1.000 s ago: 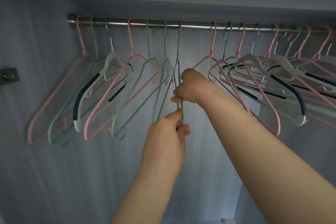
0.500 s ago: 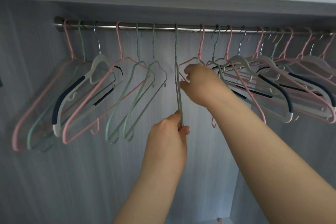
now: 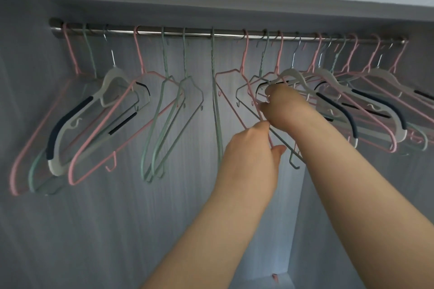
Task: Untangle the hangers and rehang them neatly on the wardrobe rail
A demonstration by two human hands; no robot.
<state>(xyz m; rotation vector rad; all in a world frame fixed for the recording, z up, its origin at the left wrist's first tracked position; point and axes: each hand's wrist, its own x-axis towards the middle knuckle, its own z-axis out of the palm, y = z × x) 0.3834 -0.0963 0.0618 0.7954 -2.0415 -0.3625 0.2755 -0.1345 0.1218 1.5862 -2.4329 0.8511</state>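
Head view: left hand (image 3: 251, 150) pinches pink hanger (image 3: 244, 54) wire low down. Right hand (image 3: 285, 107) just above, fingers curled into tangled hangers (image 3: 325, 75). Hooks on rail (image 3: 187, 32). Green hanger (image 3: 217, 112) hangs edge-on, left of hands.

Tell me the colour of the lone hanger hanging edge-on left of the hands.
The lone hanger is pale green, clearest in the head view.

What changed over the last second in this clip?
Both hands let go of the green hanger, which now hangs free, and moved right: the left hand pinches the neighbouring pink hanger, the right hand grips it higher up. The hangers further left stayed on the rail.
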